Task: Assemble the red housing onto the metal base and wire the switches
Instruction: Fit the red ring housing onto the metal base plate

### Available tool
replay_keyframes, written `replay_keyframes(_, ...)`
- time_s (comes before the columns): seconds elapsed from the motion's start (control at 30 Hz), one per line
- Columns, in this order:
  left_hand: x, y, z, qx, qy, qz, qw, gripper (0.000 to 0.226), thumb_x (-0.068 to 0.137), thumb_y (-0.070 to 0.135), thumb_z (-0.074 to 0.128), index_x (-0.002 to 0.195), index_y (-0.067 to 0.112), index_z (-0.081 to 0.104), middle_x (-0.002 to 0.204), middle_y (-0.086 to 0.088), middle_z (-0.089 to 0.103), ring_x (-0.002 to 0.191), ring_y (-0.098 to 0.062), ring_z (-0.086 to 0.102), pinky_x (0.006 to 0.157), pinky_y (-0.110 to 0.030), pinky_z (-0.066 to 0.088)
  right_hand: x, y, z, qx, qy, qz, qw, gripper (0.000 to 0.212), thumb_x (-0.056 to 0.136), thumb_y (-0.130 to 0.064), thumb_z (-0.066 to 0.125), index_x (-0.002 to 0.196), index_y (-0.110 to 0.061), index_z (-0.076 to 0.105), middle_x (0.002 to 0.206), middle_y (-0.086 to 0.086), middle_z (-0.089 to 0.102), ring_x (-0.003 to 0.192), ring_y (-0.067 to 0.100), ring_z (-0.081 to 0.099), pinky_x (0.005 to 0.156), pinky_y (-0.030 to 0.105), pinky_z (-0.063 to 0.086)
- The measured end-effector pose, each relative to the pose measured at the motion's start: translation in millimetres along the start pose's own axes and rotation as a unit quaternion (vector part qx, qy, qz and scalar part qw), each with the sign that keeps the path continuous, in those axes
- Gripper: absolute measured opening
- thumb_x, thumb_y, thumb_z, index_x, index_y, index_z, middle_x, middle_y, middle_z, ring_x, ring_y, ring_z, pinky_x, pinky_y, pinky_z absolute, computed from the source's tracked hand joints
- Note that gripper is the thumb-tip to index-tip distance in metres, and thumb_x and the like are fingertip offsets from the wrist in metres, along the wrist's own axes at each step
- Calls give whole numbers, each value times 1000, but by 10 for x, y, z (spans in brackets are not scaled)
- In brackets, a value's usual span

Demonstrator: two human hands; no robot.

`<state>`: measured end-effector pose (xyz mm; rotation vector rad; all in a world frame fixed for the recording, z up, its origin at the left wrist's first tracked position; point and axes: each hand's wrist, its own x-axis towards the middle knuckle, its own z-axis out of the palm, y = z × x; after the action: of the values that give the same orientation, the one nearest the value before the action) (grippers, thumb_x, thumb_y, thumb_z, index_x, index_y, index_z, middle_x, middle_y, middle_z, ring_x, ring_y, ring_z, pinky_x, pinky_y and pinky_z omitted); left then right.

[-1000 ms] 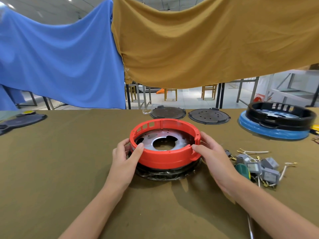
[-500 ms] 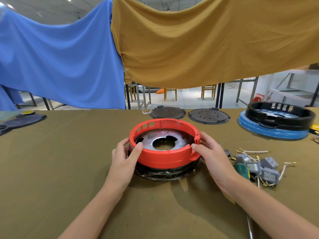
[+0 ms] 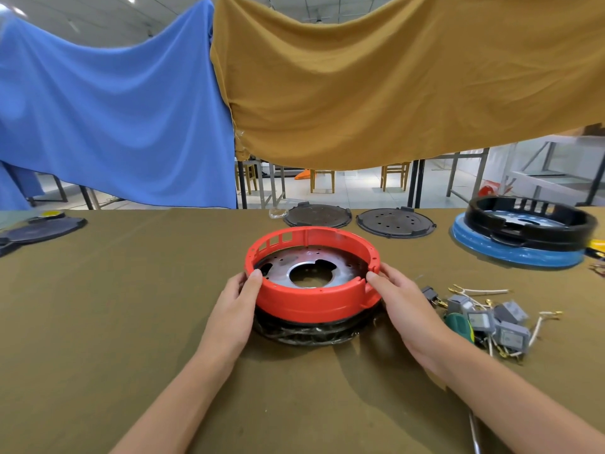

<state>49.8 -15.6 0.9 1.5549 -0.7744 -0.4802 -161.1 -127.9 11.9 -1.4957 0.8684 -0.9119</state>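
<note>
A red ring-shaped housing (image 3: 311, 301) sits in the middle of the table over a round metal base (image 3: 311, 268) with a large central hole. Under it a black rim wrapped in plastic film (image 3: 311, 334) shows. My left hand (image 3: 237, 308) grips the housing's left side, thumb on the top rim. My right hand (image 3: 404, 306) grips its right side, thumb on the rim too. Several grey switches with white wires (image 3: 491, 317) lie on the cloth just right of my right hand.
A green-handled tool (image 3: 460, 326) lies among the switches. Two dark round plates (image 3: 396, 222) rest at the table's far edge, and another dark plate (image 3: 39, 229) at far left. A black housing on a blue base (image 3: 523, 234) stands at far right. Blue and mustard cloths hang behind.
Both hands stay on the red housing; my thumbs have shifted only slightly along the rim. The housing has not visibly moved.
</note>
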Motion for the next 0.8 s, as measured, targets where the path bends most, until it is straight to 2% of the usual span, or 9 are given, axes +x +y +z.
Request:
replay_keyframes(0.07, -7, 23, -14, -34, 0, -1, 999, 27, 95, 50, 53, 116, 35, 61, 106, 28, 67, 97, 17, 58, 81, -14, 40, -5, -14, 4, 7, -2, 1, 1000, 28, 100, -25, 50, 125, -33, 62, 112, -14, 72, 110, 5, 63, 104, 33, 45)
replay_keyframes(0.17, -1, 79, -34, -104, 2, -18, 994, 32, 93, 38, 62, 122, 25, 61, 117, 7, 70, 107, -6, 64, 93, -31, 50, -5, -16, 8, 31, 3, -5, 1000, 23, 100, -26, 50, 116, -31, 67, 107, -8, 74, 108, 11, 66, 104, 38, 47)
replay_keyframes(0.2, -4, 100, -45, -141, -4, -24, 990, 35, 90, 33, 66, 122, 22, 61, 119, 1, 70, 106, -12, 65, 90, -34, 52, -5, -20, 10, 44, 12, -9, 999, 23, 100, -29, 51, 117, -30, 67, 108, -6, 75, 107, 13, 67, 104, 40, 47)
replay_keyframes(0.33, -9, 176, -64, -268, -42, -45, 961, 70, 70, 26, 75, 133, 8, 49, 128, -8, 64, 106, -19, 66, 80, -33, 51, -4, -20, 9, 75, 53, -16, 996, 25, 97, -36, 57, 120, -26, 62, 111, -3, 72, 107, 15, 67, 103, 44, 49)
replay_keyframes(0.5, -30, 217, -149, -332, -134, -71, 931, 53, 67, 7, 71, 119, 1, 59, 89, -11, 72, 82, -22, 70, 78, -35, 58, -25, -26, 32, 79, 71, -32, 994, 22, 95, -23, 60, 116, -25, 63, 113, 2, 70, 109, 21, 65, 101, 46, 50)
replay_keyframes(0.6, -64, 200, -204, -349, -191, -77, 914, 60, 71, 8, 73, 127, 12, 53, 113, -14, 69, 100, -34, 68, 85, -52, 56, -36, -28, 27, 90, 77, -45, 992, 22, 95, -17, 58, 114, -26, 64, 109, 2, 72, 102, 21, 68, 90, 41, 56)
replay_keyframes(0.67, -65, 222, -204, -354, -195, -64, 912, 65, 76, 19, 71, 136, 13, 49, 129, -15, 63, 113, -37, 63, 92, -61, 50, -56, -43, 16, 99, 79, -62, 990, 24, 96, -14, 55, 112, -29, 64, 101, -3, 73, 87, 13, 72, 69, 29, 60)
replay_keyframes(0.73, -67, 258, -192, -335, -171, -45, 925, 69, 77, 19, 70, 141, 8, 46, 135, -19, 59, 115, -36, 60, 91, -54, 52, -80, -54, 10, 100, 77, -77, 989, 28, 97, -11, 53, 114, -31, 63, 97, -9, 73, 78, 8, 71, 58, 21, 56)
replay_keyframes(0.8, -62, 267, -196, -328, -136, -16, 935, 68, 75, 14, 71, 137, -1, 47, 133, -24, 58, 110, -36, 59, 85, -45, 55, -105, -56, 29, 87, 70, -83, 990, 30, 96, -11, 53, 117, -31, 62, 100, -10, 73, 83, 8, 71, 63, 24, 57)
